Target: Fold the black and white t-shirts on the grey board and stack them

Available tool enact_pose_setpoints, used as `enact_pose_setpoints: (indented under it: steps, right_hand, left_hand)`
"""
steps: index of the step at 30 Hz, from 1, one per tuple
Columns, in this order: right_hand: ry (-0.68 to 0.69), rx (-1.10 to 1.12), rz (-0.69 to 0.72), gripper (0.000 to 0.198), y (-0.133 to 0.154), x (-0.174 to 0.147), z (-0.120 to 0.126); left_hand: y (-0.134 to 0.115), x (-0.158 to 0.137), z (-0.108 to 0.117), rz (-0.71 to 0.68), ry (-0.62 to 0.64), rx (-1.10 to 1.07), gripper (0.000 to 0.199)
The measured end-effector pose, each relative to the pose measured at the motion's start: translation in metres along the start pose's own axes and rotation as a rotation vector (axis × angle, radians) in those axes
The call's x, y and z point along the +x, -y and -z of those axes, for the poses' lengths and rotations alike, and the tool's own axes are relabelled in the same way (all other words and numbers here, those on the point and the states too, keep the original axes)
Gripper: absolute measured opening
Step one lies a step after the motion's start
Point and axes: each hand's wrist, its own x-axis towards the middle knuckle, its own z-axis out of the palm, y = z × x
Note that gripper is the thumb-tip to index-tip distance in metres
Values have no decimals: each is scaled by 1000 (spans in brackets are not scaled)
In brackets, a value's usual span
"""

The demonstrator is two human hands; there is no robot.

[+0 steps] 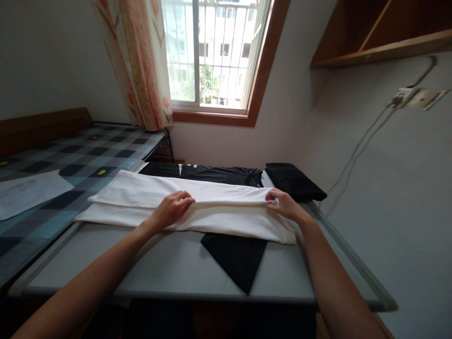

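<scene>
A long white garment (222, 192) lies across the table, folded lengthwise, with two layers showing at its left end. I cannot make out its exact kind. My left hand (174, 206) pinches the fold edge near the middle. Close to the right end, my right hand (282, 203) grips the same edge between thumb and fingers. Beneath and behind the white garment is a black garment (212, 174) with white marks, mostly covered. A pointed black cloth piece (236, 259) sticks out in front; whether it joins the black garment is hidden.
The light grey table (169, 273) has a raised edge along the right wall. A folded black cloth (294, 181) lies at its back right corner. To the left is a bed with a checked cover (116, 146), bearing a paper sheet (33, 193). A cord (360, 146) hangs on the wall.
</scene>
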Motion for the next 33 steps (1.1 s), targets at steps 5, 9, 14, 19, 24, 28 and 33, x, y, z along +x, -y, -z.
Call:
enact_pose_setpoints:
  steps: [5, 9, 14, 19, 24, 28, 33]
  right_hand:
    - [117, 11, -96, 18, -10, -3, -2]
    - [-55, 51, 11, 6, -13, -1, 4]
    - [37, 2, -23, 5, -15, -1, 3]
    - [89, 67, -54, 21, -22, -3, 2]
    - [-252, 3, -67, 34, -17, 5, -5]
    - [-183, -173, 18, 37, -2, 7, -27]
    - [27, -261, 50, 48, 5, 3, -41]
  left_hand:
    - [-1, -3, -4, -41, 146, 60, 19]
    - [2, -3, -6, 32, 71, -15, 20]
    - [0, -3, -7, 39, 118, -61, 22]
    - [-4, -4, -6, 48, 152, -110, 23]
    - [6, -3, -6, 156, 86, -91, 27]
    - [22, -8, -15, 308, 59, 14, 35]
    - [31, -18, -31, 419, 221, 124, 50]
